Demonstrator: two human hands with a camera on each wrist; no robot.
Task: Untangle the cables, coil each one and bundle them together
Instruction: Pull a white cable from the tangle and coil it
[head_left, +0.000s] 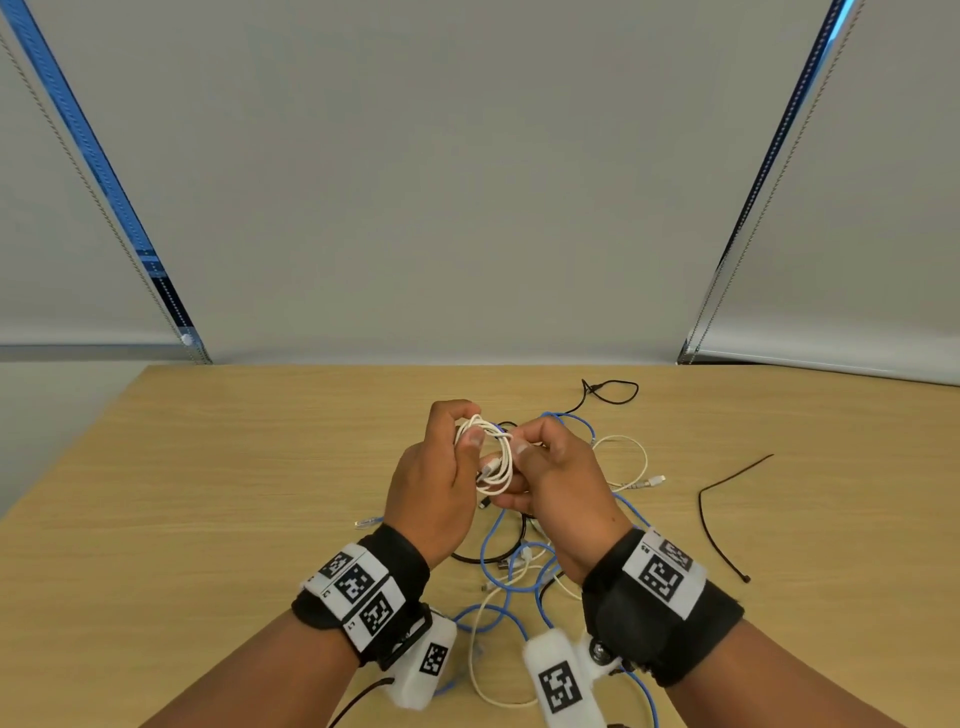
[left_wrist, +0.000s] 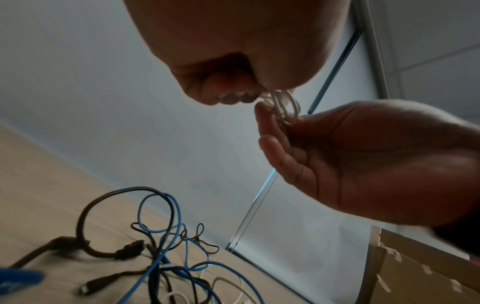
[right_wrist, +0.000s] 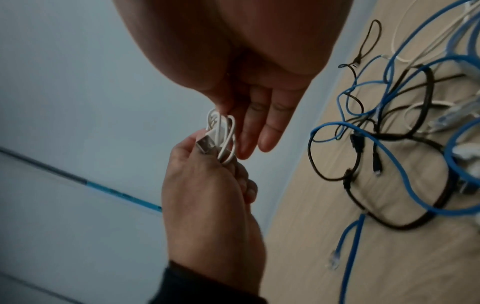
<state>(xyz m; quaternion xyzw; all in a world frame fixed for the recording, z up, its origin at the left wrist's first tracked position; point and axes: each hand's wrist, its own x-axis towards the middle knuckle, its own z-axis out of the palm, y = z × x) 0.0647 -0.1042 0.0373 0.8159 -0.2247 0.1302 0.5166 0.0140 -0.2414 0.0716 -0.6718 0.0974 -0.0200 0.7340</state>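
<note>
White cable (head_left: 491, 457), nearly coiled, was pinched between the left hand (head_left: 434, 480) and right hand (head_left: 558, 486) above the surface (head_left: 234, 493), where blue cable (head_left: 491, 545) and black cable (head_left: 613, 392) lay tangled, likely needing freeing next.

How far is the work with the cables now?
Done: one white cable is coiled into small loops. In hand: the left hand and the right hand hold that coil above the table. Left: the blue cable, black cable and another white cable lie tangled; the black zip tie lies apart.
</note>
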